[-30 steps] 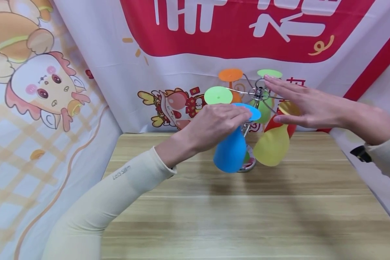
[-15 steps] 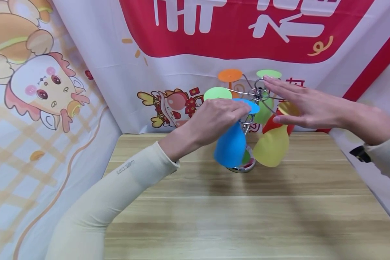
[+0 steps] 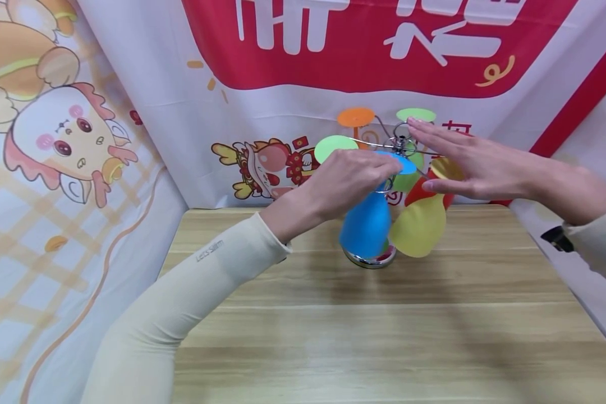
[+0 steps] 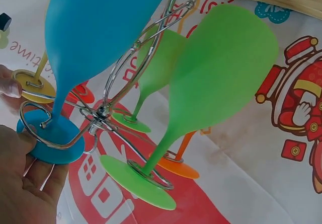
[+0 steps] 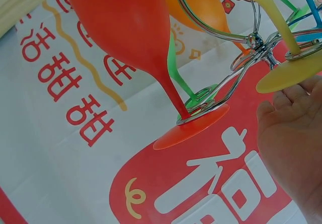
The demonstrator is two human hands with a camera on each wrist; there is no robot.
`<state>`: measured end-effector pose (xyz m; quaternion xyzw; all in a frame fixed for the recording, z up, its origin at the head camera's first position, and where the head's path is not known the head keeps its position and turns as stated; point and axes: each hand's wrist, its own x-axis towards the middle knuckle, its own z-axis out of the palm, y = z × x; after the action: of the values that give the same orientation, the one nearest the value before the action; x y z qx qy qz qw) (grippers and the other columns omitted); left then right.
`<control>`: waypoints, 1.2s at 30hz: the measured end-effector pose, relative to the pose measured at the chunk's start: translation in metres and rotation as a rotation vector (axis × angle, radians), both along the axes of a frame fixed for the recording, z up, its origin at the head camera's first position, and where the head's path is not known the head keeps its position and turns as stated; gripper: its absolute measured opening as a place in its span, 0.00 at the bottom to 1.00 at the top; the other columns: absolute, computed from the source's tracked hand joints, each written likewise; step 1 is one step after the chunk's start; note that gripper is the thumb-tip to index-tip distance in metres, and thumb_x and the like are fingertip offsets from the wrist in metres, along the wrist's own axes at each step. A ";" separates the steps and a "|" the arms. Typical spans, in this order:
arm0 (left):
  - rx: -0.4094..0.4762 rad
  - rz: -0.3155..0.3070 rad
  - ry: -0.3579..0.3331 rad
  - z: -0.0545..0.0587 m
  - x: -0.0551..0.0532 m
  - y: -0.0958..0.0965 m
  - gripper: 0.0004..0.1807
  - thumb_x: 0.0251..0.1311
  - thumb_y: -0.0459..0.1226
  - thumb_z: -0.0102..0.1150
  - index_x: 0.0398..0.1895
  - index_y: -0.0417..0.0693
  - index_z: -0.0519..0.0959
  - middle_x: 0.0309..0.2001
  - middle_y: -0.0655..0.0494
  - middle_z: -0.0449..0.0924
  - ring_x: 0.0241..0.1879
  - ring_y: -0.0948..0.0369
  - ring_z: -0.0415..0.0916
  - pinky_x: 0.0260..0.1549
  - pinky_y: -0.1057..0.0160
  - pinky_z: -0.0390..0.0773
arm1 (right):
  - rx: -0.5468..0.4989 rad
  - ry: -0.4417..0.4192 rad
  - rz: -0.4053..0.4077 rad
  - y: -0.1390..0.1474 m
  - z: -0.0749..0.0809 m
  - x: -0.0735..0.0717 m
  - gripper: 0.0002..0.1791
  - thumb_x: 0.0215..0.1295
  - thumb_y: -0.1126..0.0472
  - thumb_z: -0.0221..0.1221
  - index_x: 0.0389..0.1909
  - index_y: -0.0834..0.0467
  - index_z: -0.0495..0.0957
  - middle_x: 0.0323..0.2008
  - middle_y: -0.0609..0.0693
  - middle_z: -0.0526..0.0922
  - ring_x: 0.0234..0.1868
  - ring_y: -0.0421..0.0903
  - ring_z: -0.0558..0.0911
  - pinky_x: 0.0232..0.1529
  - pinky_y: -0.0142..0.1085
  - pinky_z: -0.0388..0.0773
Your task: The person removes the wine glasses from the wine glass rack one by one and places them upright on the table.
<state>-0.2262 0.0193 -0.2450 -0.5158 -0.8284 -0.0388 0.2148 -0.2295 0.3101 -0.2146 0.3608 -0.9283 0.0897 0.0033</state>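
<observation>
Blue wine goblet [image 3: 366,227], inverted, directly below the left hand [image 3: 340,183], its foot pinched between that hand's thumb and fingers; the fingertips are partly hidden behind the foot. In the left wrist view a wire loop appears to pass around the stem; whether foot and loop touch cannot be told, and the bowl is cut off at the upper edge.

The loop belongs to a chrome stemware rack [image 4: 103,110] lying between the two hands, its base [image 3: 371,265] on the tabletop [image 3: 363,342] beneath the left hand and partly masked by the blue bowl.

The right hand [image 3: 480,168] extends over the rack's other side, fingers straight and together, thumb apart. Just beside its thumb hangs the inverted yellow wine goblet [image 3: 418,227]; contact with the foot is hard to make out. Below the same hand, the red wine goblet [image 5: 128,27] is largely screened in the head view.

Just beyond the left hand hangs a large-looking green wine goblet [image 4: 221,68], with the orange wine goblet [image 5: 198,10] farther back; a second green wine goblet [image 4: 158,65], partly covered, hangs past the right fingertips.

Beyond both hands stands a printed cloth with a red panel [image 3: 353,62], its lettering cropped above.
</observation>
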 end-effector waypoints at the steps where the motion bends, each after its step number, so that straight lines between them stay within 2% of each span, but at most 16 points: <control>1: -0.007 0.002 0.002 0.000 0.000 0.001 0.30 0.68 0.44 0.71 0.72 0.49 0.78 0.69 0.53 0.80 0.68 0.53 0.79 0.65 0.57 0.79 | 0.000 0.000 0.000 0.000 0.000 0.000 0.58 0.63 0.46 0.69 0.87 0.45 0.44 0.86 0.55 0.49 0.82 0.63 0.55 0.54 0.72 0.80; 11: -0.038 -0.006 0.046 -0.002 0.004 0.011 0.28 0.70 0.43 0.68 0.72 0.50 0.79 0.69 0.53 0.80 0.67 0.53 0.79 0.63 0.57 0.80 | 0.007 0.017 0.024 0.001 0.001 0.000 0.59 0.62 0.47 0.71 0.87 0.46 0.44 0.86 0.56 0.49 0.82 0.63 0.55 0.55 0.71 0.79; 20: -0.026 -0.042 0.029 -0.004 0.010 0.009 0.28 0.69 0.43 0.69 0.71 0.49 0.79 0.69 0.52 0.80 0.68 0.53 0.79 0.64 0.57 0.80 | 0.008 0.006 0.030 0.003 0.002 -0.001 0.60 0.61 0.47 0.71 0.87 0.45 0.44 0.86 0.54 0.49 0.82 0.63 0.55 0.55 0.71 0.80; 26: -0.022 -0.052 0.047 -0.008 0.012 0.009 0.28 0.69 0.43 0.69 0.71 0.50 0.80 0.68 0.53 0.81 0.67 0.53 0.80 0.64 0.57 0.80 | 0.003 -0.015 0.018 0.004 0.003 -0.001 0.58 0.64 0.47 0.69 0.87 0.43 0.43 0.86 0.54 0.48 0.82 0.63 0.55 0.56 0.74 0.77; 31: -0.018 -0.084 0.060 -0.011 0.015 0.008 0.28 0.69 0.43 0.70 0.70 0.49 0.80 0.67 0.52 0.82 0.67 0.53 0.80 0.65 0.56 0.80 | 0.003 -0.029 0.008 0.004 0.003 -0.001 0.56 0.66 0.47 0.66 0.87 0.43 0.43 0.86 0.54 0.48 0.82 0.64 0.55 0.57 0.76 0.75; 36: -0.016 -0.116 0.071 -0.014 0.020 0.007 0.28 0.69 0.43 0.69 0.71 0.49 0.79 0.67 0.52 0.82 0.68 0.52 0.79 0.66 0.55 0.78 | -0.002 -0.032 -0.001 0.003 0.002 -0.001 0.55 0.67 0.47 0.65 0.87 0.42 0.43 0.86 0.54 0.49 0.82 0.64 0.56 0.57 0.75 0.76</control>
<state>-0.2063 0.0264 -0.2587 -0.5658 -0.7891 -0.0263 0.2375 -0.2310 0.3135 -0.2129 0.3586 -0.9284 0.0964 -0.0112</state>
